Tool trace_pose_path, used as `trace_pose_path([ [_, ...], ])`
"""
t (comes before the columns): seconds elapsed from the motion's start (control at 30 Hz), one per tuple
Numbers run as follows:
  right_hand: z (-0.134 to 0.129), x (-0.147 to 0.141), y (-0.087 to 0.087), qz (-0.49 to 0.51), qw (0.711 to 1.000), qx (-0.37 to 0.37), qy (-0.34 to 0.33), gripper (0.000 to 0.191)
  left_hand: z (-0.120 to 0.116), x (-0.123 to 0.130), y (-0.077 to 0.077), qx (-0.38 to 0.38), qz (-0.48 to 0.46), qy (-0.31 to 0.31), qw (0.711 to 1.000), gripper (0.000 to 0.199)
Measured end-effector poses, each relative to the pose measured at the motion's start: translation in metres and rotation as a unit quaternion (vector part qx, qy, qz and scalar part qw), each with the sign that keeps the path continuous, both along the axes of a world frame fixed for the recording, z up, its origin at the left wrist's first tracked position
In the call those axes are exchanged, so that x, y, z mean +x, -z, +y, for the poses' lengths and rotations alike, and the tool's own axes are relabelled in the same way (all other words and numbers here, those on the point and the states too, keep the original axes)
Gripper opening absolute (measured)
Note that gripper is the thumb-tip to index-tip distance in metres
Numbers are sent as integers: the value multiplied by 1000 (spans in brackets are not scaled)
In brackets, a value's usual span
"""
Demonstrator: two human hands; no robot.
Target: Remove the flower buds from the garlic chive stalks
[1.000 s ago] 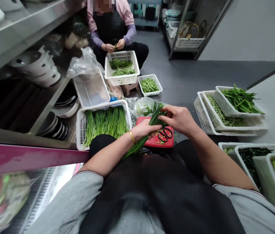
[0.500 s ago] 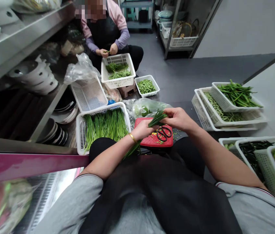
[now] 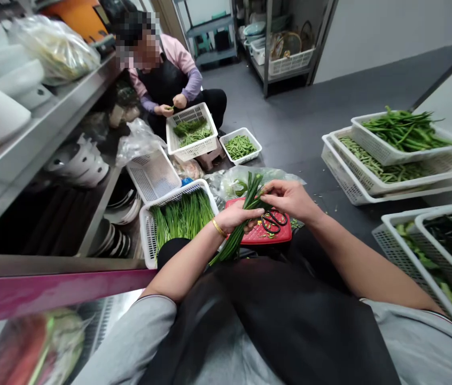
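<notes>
My left hand (image 3: 237, 216) is wrapped round a bunch of long green chives (image 3: 230, 248), whose stalks hang down toward my lap. The other end of the bunch rises above the fist. Thumb and fingers of my right hand (image 3: 288, 198) pinch at the chives just above the left hand. Beneath both hands is a red board (image 3: 283, 235) with black-handled scissors (image 3: 273, 222) and small green and yellow trimmings on it. To the left, a white basket (image 3: 149, 238) holds many more chives laid side by side.
A co-worker (image 3: 165, 75) sits opposite, handling greens over a white basket (image 3: 194, 151). A small basket (image 3: 246, 159) of green beans stands beside it. Stacked vegetable baskets (image 3: 342, 176) are at right. Metal shelving (image 3: 65, 115) with dishes runs along the left. Clear plastic bags lie beyond the board.
The bunch has turned more upright in my left hand, and its upper end has spread apart. My right hand stays close to it. The view has shifted and tilted slightly.
</notes>
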State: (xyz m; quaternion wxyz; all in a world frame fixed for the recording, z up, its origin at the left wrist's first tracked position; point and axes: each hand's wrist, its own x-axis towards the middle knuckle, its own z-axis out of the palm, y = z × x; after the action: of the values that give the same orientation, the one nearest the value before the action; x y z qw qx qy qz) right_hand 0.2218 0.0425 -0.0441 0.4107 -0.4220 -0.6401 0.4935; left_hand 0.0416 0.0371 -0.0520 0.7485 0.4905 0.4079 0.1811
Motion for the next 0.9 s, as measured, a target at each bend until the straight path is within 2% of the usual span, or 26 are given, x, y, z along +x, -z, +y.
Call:
trace_pose_path([
  [0.1,4,9,5,-36,999,-7,7,29,-1,7,4,29,36,-7,999,49],
  [0.2,6,16,9,-51,998,-19,41,35,0,14,4,46,63,0,997,45],
  [0.27,4,20,12,-16,999,-13,42,32,0,18,2,50,71,5,996,44],
  [0.4,-2,29,16,49,999,-12,-2,26,2,22,-1,34,62,23,997,48],
  [0.47,-5,33,16,1,1000,16,1,21,2,22,-1,23,53,37,998,49],
  [0.5,-7,34,15,-47,997,54,12,19,2,22,0,21,51,40,998,49],
  [0.57,-9,36,13,-174,970,163,48,18,2,21,2,18,50,36,998,49],
  [0.63,-12,35,9,-304,914,257,72,22,2,21,3,15,46,23,999,49],
  [0.7,-13,31,6,-392,865,303,77,27,2,20,4,15,44,11,999,50],
  [0.77,-14,25,4,-429,841,320,76,28,2,20,5,23,47,-5,999,48],
  [0.83,-11,18,7,-405,852,319,88,25,1,19,6,33,48,-21,998,46],
  [0.9,-4,12,13,-305,900,287,117,18,-1,17,6,36,42,-38,998,45],
])
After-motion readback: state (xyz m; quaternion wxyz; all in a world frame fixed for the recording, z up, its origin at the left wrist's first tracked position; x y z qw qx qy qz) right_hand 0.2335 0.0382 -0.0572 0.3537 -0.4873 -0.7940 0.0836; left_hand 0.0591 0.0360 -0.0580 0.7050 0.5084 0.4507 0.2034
